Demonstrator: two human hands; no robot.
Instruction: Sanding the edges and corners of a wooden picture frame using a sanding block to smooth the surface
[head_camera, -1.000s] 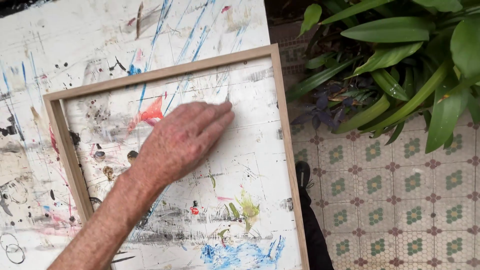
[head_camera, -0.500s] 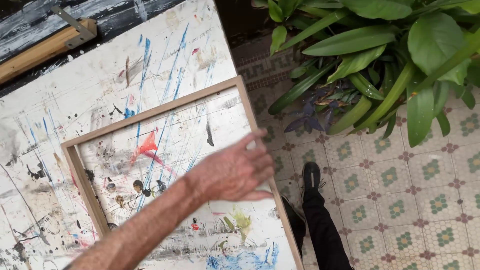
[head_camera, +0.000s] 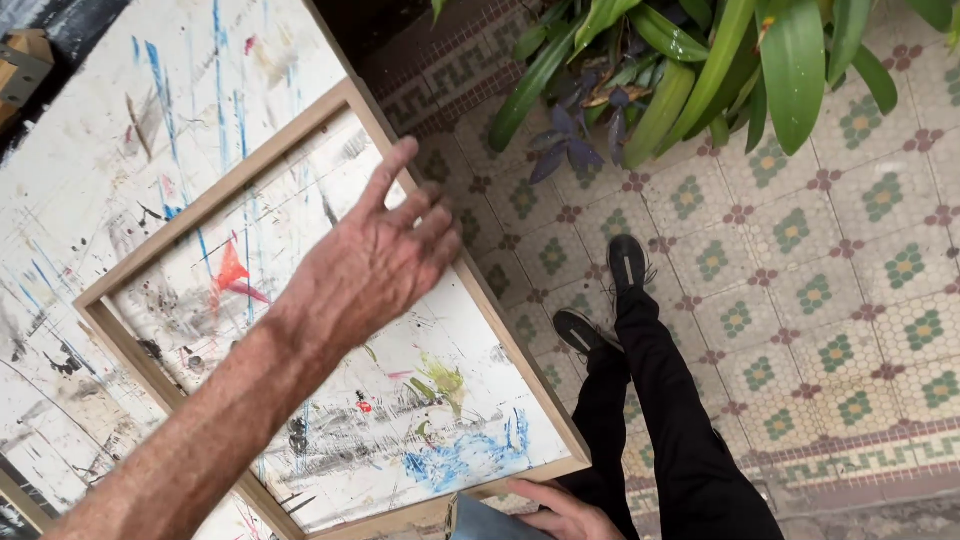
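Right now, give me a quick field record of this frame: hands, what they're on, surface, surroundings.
left hand: open, fingers spread, over the right rail of the wooden frame; contact unclear
right hand: at the bottom edge, by the frame's lower rail, next to a blue-grey object; grip unclear
surface: paint-streaked white board under the frame
floor: patterned tile floor
person: black trousers, black shoes
surroundings: green leafy plant at top right

His left hand (head_camera: 385, 265) hovers open over the wooden frame (head_camera: 520, 365) on the paint-streaked white tabletop (head_camera: 110, 130); right hand (head_camera: 560, 512) grips the frame's near edge.
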